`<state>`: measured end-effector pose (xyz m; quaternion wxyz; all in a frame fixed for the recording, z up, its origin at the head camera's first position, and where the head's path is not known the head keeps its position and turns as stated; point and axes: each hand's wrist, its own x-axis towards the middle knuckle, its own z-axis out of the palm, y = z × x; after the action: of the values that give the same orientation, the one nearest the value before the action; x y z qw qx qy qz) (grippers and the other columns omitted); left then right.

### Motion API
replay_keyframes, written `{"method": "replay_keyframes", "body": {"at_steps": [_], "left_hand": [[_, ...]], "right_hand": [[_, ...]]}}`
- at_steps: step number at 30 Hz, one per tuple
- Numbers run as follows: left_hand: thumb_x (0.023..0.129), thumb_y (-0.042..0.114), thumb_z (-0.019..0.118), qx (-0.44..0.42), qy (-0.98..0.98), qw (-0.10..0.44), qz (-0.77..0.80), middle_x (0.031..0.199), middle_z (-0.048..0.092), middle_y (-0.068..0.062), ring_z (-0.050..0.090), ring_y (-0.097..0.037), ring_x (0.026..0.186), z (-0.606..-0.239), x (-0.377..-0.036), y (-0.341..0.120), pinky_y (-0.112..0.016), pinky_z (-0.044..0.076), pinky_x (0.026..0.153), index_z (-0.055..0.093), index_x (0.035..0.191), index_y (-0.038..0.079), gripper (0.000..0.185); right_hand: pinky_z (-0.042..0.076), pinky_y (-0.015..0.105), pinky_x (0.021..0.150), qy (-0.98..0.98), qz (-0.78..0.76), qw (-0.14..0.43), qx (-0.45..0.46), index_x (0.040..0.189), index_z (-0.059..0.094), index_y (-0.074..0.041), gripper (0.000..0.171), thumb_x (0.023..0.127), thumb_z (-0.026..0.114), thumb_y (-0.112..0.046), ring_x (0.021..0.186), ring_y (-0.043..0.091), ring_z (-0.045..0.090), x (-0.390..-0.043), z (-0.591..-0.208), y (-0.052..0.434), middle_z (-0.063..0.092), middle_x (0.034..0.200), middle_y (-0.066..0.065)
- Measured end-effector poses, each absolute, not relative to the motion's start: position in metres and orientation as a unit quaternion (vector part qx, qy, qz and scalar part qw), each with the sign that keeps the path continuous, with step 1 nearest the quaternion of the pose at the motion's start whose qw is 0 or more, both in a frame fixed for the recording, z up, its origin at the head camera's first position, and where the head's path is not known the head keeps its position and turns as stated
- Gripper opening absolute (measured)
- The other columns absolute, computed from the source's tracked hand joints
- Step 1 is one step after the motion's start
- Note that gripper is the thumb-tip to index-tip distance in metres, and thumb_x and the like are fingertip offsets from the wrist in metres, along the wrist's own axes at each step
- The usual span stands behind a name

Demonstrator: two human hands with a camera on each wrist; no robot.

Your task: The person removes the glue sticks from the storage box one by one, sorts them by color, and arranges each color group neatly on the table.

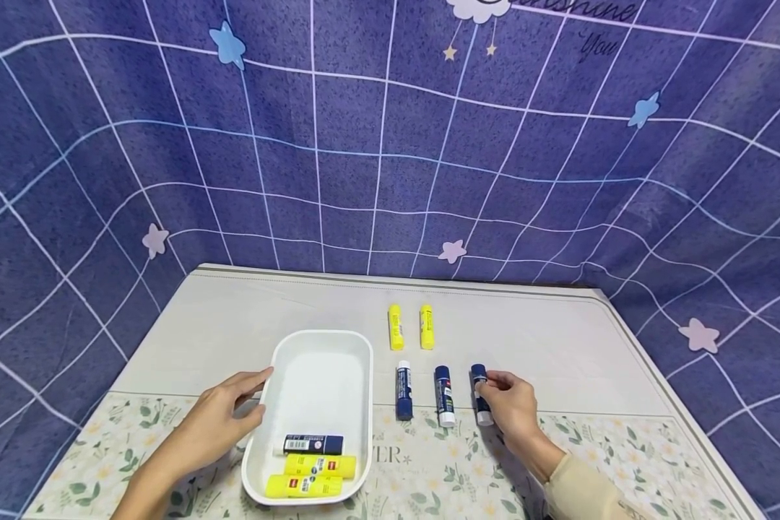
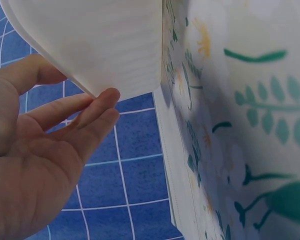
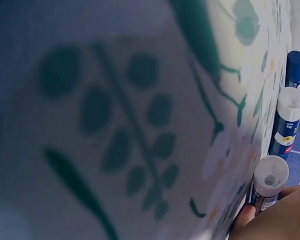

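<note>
Fingers of the right hand (image 1: 510,404) are curled round a blue glue stick (image 1: 480,393), the one farthest right of the white tray (image 1: 364,404). Two more blue sticks (image 1: 424,393) lie between it and the tray. The tray's left rim is touched by the straight, relaxed fingers (image 2: 97,107) of the left hand (image 1: 217,422).

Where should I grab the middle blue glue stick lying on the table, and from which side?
Grip the middle blue glue stick across its barrel, coming from above. It lies flat, lengthwise away from you, between the left blue stick and the one under the right hand, so only narrow gaps flank it.
</note>
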<state>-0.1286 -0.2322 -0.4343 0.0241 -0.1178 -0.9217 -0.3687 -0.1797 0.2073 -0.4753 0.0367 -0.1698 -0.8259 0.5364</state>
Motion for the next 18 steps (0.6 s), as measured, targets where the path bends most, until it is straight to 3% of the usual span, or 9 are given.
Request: {"method": "replay_keyframes", "body": {"at_steps": [18], "left_hand": [[0.094,0.004,0.07,-0.117,-0.923,0.015,-0.367,0.141,0.061,-0.021,0.065,-0.04,0.125,-0.4348,-0.1294,-0.2323,-0.049,0.059,0.102,0.054,0.148,0.0,0.057]], "right_hand": [[0.053,0.017,0.071,-0.859,0.48,0.048,-0.17,0.123,0.071,0.003,0.038,0.089,0.073,-0.015,0.097,0.023,0.068,-0.1814,-0.4761,0.2043,0.074,0.108,0.016]]}}
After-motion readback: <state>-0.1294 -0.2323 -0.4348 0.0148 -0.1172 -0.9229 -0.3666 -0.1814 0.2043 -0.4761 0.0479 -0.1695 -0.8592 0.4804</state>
